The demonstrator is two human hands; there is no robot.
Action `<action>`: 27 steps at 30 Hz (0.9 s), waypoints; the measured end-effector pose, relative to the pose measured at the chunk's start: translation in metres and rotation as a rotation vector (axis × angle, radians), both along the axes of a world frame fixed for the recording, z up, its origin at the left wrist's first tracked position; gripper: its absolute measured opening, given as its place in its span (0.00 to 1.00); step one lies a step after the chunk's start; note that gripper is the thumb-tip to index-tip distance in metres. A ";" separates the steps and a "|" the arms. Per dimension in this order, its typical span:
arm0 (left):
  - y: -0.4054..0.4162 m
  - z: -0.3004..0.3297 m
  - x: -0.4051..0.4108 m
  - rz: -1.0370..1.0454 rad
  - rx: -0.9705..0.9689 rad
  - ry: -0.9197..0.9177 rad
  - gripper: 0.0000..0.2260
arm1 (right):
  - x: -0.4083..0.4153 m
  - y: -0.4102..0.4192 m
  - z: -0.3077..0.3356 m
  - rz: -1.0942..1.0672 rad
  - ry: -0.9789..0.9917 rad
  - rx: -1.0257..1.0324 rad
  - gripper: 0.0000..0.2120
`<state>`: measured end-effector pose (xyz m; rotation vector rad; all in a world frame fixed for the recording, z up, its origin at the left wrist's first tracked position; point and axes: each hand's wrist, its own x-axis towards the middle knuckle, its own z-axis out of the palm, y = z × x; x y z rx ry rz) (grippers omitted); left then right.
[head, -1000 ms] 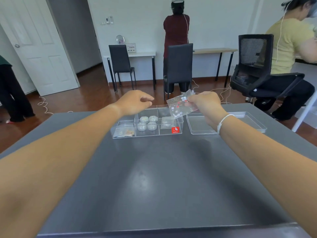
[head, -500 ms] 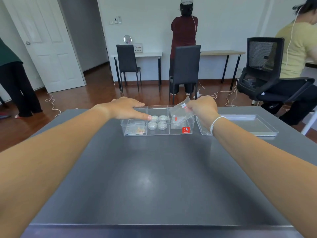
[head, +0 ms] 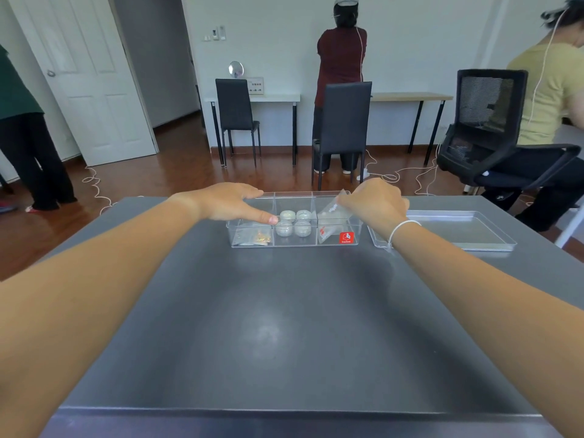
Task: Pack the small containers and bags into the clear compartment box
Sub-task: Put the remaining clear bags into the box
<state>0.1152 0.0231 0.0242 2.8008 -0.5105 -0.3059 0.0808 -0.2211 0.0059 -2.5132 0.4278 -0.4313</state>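
A clear compartment box (head: 294,243) with a red sticker stands at the far middle of the grey table. Its middle compartment holds several small round containers (head: 294,222). A small bag (head: 256,238) with orange bits lies in the left compartment. My left hand (head: 232,202) rests flat on the box's left part, thumb on the front rim. My right hand (head: 374,202) pinches the top of a clear bag (head: 331,216) with red print, which stands tilted inside the right compartment.
The box's clear lid (head: 448,230) lies upturned on the table to the right of the box. Beyond the table stand black chairs (head: 343,121), an office chair (head: 486,128) and several people. The grey table (head: 284,327) stretches toward me.
My right hand has lowered the clear bag from above the box down into the right compartment. My left hand has come down onto the box's left part.
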 end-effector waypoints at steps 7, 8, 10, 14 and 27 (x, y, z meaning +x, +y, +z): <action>0.001 -0.003 0.001 0.010 -0.004 -0.012 0.55 | -0.006 -0.005 0.000 0.011 -0.031 -0.084 0.12; 0.002 -0.003 0.001 0.013 -0.004 -0.011 0.56 | -0.007 -0.005 -0.001 0.020 -0.021 -0.086 0.11; 0.002 -0.004 0.002 0.017 -0.002 -0.007 0.57 | -0.009 -0.003 -0.002 0.039 0.004 -0.100 0.11; 0.001 -0.004 0.002 0.010 0.007 -0.013 0.58 | -0.012 -0.001 -0.004 0.081 0.067 -0.134 0.10; 0.000 -0.002 0.000 -0.004 -0.003 -0.019 0.56 | -0.025 -0.034 -0.006 0.272 -0.152 0.181 0.07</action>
